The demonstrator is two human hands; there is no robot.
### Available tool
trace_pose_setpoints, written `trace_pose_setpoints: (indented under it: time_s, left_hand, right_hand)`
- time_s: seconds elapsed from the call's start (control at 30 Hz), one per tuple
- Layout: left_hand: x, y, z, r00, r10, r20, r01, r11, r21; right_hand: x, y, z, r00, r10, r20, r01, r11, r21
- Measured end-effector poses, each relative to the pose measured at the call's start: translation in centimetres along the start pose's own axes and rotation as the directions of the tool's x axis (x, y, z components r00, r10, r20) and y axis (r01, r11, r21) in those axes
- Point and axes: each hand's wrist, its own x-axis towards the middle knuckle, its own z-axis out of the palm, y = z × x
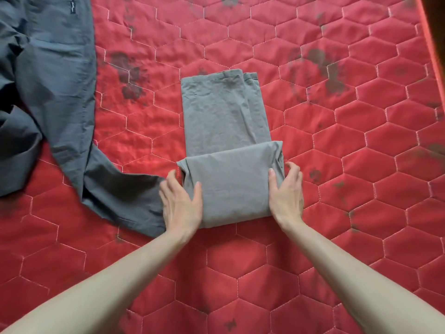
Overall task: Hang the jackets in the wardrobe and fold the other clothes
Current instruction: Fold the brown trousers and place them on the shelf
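Covering the bed, a red quilt (313, 237) (dark-stained) — both hands' fingers (292, 172) grasping folded grey trousers (231, 189).

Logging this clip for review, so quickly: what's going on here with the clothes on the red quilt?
A person is folding a light grey garment on a red quilted cover. Its near end is already turned over into a thick fold, and the left hand and right hand grip that fold at either side. A darker grey garment lies spread out, unfolded, to the left.
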Motion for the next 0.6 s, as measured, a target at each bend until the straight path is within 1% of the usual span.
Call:
trace_pose_setpoints:
  time_s: [0.03, 0.07, 0.1, 0.13, 0.17, 0.2, 0.23, 0.27, 0.3, 0.37, 0.4, 0.43, 0.5, 0.6]
  left_hand:
    - [-0.3, 0.4, 0.2, 0.987, 0.136, -0.085, -0.125, 0.985, 0.119]
    - [-0.6, 0.7, 0.4, 0.953, 0.281, -0.109, -0.254, 0.943, 0.214]
    - [-0.7, 1.0, 0.7, 0.910, 0.407, -0.075, -0.373, 0.885, 0.280]
    - [-0.7, 1.1, 1.2, 0.864, 0.504, -0.012, -0.473, 0.818, 0.328]
    - [-0.6, 1.0, 1.9, 0.821, 0.568, 0.063, -0.548, 0.751, 0.369]
    - [-0.3, 0.9, 2.4, 0.790, 0.599, 0.132, -0.594, 0.695, 0.406]
    - [0.1, 0.6, 2.9, 0.776, 0.603, 0.188, -0.616, 0.657, 0.435]
    - [0.8, 0.1, 3.3, 0.772, 0.597, 0.220, -0.623, 0.640, 0.450]
    - [1.5, -0.4, 3.6, 0.772, 0.592, 0.233, -0.625, 0.638, 0.450]
    - [2.9, -1.3, 3.7, 0.745, 0.615, 0.258, -0.657, 0.611, 0.441]
    - [3.5, -1.7, 3.6, 0.722, 0.634, 0.276, -0.682, 0.587, 0.437]
    - [4.1, -1.9, 3.4, 0.697, 0.653, 0.295, -0.707, 0.561, 0.430]
    - [5.1, -2.0, 2.9, 0.662, 0.667, 0.343, -0.743, 0.523, 0.417]
    - [6.1, -2.3, 1.3, 0.606, 0.676, 0.419, -0.791, 0.460, 0.403]
  right_hand:
    - [-0.1, -0.1, 0.0, 0.992, -0.100, -0.073, 0.095, 0.993, -0.072]
    - [-0.2, -0.3, 0.0, 0.969, -0.217, -0.116, 0.200, 0.970, -0.139]
    - [-0.1, -0.4, 0.1, 0.933, -0.340, -0.115, 0.316, 0.930, -0.186]
    - [0.2, -0.5, 0.3, 0.881, -0.469, -0.069, 0.446, 0.870, -0.212]
    - [0.5, -0.6, 0.5, 0.816, -0.578, 0.003, 0.565, 0.795, -0.220]
    - [0.7, -0.5, 0.9, 0.762, -0.642, 0.088, 0.643, 0.734, -0.219]
    - [1.0, -0.3, 1.3, 0.739, -0.652, 0.166, 0.673, 0.708, -0.213]
    - [1.3, -0.1, 1.8, 0.754, -0.618, 0.223, 0.656, 0.726, -0.205]
    - [1.6, 0.2, 2.3, 0.796, -0.554, 0.244, 0.599, 0.779, -0.186]
    - [2.4, 0.5, 3.0, 0.896, -0.394, 0.204, 0.420, 0.902, -0.102]
    - [2.9, 0.5, 3.2, 0.925, -0.331, 0.186, 0.349, 0.934, -0.075]
    - [3.4, 0.6, 3.3, 0.936, -0.301, 0.181, 0.319, 0.945, -0.076]
    - [4.0, 0.6, 2.9, 0.925, -0.312, 0.216, 0.343, 0.931, -0.123]
    - [5.3, 1.5, 1.4, 0.862, -0.383, 0.332, 0.444, 0.886, -0.133]
